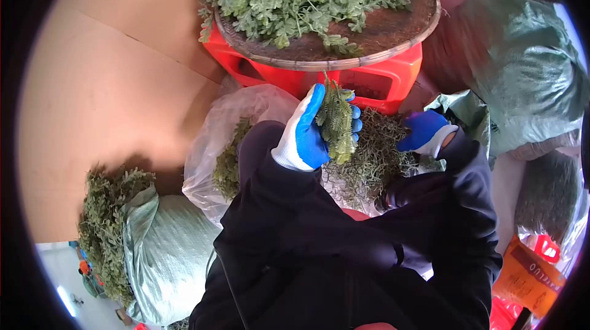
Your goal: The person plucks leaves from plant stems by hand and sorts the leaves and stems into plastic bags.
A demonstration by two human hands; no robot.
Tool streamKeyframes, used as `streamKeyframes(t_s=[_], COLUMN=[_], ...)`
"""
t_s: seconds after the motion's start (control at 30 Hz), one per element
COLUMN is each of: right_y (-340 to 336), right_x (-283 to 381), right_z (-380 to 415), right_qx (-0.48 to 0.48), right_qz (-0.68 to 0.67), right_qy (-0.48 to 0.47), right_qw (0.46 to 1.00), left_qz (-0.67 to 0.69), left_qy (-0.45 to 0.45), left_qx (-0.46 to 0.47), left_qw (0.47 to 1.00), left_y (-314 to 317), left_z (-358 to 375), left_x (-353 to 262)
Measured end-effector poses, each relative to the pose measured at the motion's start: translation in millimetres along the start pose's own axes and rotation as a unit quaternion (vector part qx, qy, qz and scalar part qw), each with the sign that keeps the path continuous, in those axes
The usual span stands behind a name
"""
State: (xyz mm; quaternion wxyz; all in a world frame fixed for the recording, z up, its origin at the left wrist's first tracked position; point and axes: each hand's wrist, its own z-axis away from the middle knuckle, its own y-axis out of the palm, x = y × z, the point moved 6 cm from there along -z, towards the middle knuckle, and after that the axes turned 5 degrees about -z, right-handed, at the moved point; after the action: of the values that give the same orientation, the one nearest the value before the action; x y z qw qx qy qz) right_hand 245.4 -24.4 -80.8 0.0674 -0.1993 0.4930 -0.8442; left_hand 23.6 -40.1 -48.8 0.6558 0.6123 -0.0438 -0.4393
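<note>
Beside tangled stems point(376, 151), the right hand point(424, 132) is blurred (its grip I cannot tell); the left hand point(308, 136), half-curled, holds green sprigs point(337, 122).

I've got my left hand point(312, 136) palm up, thumb point(312, 102) extended forward, fingers point(356, 125) curled. My right hand point(424, 131), off to the right, points inward, blurred, finger closure unclear. Both gloved; sleeves point(470, 201) dark.

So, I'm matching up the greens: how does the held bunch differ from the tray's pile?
The bunch is small; the pile is far larger. The bunch lies in the left hand, while the pile sits on the tray. The bunch is compact, the pile loose. Both are green and leafy.
</note>
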Motion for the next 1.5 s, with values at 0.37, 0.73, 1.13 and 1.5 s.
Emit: streamKeyframes(t_s=[0.37,0.73,1.13,1.5], right_y=[-11,-13,-30,16], right_x=[20,28,65,32], right_z=[7,18,47,-1], right_qx=[-0.194,-0.094,-0.193,-0.002], right_qz=[-0.29,-0.537,-0.047,-0.099], right_qy=[-0.185,-0.125,-0.4,-0.128], right_qw=[0.919,0.829,0.895,0.987], left_qz=[-0.063,-0.042,-0.67,-0.795], left_qy=[0.043,0.181,0.111,0.343], left_qx=[-0.008,0.011,-0.565,-0.187], left_qw=[0.997,0.983,0.469,0.463], left_y=[10,-28,-263,-24], left_z=[-3,68,265,-59], left_x=[6,-90,-141,-163])
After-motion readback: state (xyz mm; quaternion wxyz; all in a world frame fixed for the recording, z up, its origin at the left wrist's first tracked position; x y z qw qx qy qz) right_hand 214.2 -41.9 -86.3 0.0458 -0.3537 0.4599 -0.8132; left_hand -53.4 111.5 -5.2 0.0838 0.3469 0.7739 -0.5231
